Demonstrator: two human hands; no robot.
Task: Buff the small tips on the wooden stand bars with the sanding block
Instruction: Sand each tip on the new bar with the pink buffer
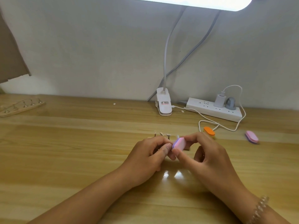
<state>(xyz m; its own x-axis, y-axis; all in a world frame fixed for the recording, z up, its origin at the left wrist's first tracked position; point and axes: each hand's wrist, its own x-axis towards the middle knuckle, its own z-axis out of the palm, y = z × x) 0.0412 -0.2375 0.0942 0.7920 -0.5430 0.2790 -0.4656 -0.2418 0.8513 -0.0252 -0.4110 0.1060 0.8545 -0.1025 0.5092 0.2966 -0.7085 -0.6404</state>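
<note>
Right hand pinching pink sanding block, left hand gripping half-hidden stand bar, orange block, power strip beyond

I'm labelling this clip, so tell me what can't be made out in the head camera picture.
Head view:
The near stand bar: mostly hidden under the left hand and right hand.
Which tip the sanding block touches: hidden by the fingers.
What the left hand grips: hidden by its own fingers.
The far stand: too small and blurred for detail.
The lamp head: cut off by the top edge.
</note>
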